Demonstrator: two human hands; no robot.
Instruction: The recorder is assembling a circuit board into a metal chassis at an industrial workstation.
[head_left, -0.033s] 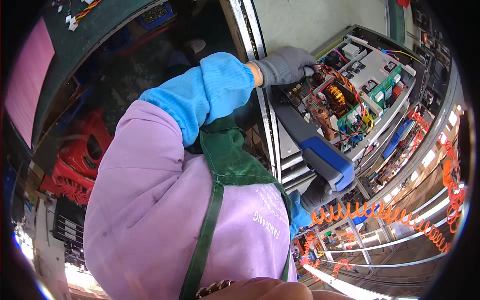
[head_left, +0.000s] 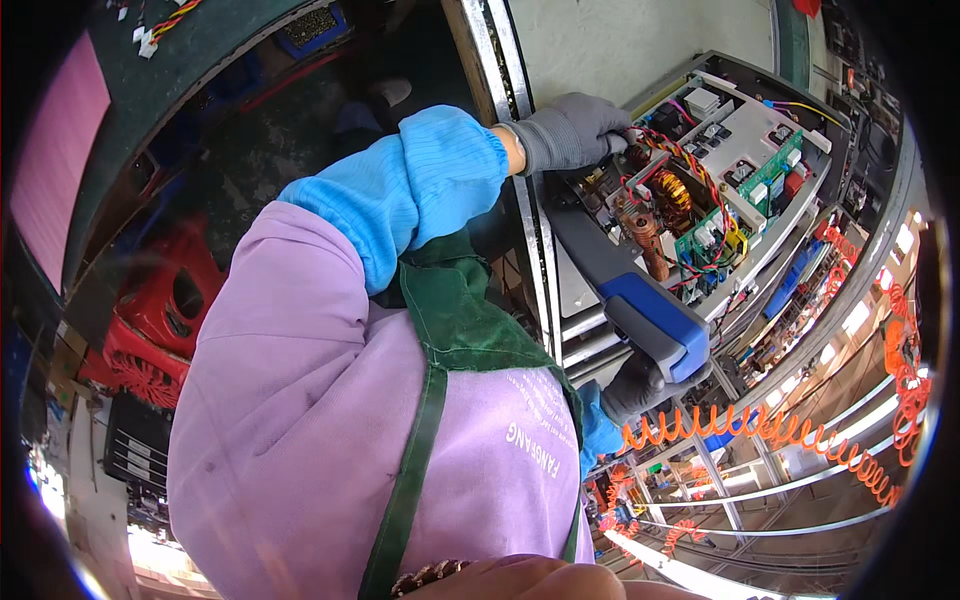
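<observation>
Grey knit fabric covers the left hand (head_left: 578,132) in the head view, at one o'clock; its fingers are curled in at a twisted red, black and yellow wire bundle (head_left: 688,158), though whether they pinch it I cannot tell. That bundle runs through an open, grey metal-walled electronics case (head_left: 781,230) at two o'clock. At four o'clock the dark-gloved right hand (head_left: 632,388) touches a curved blue-and-grey handle (head_left: 655,325); its fingers are mostly hidden, their grip unclear. A coiled orange hose (head_left: 743,420) lies beyond, also toward four.
</observation>
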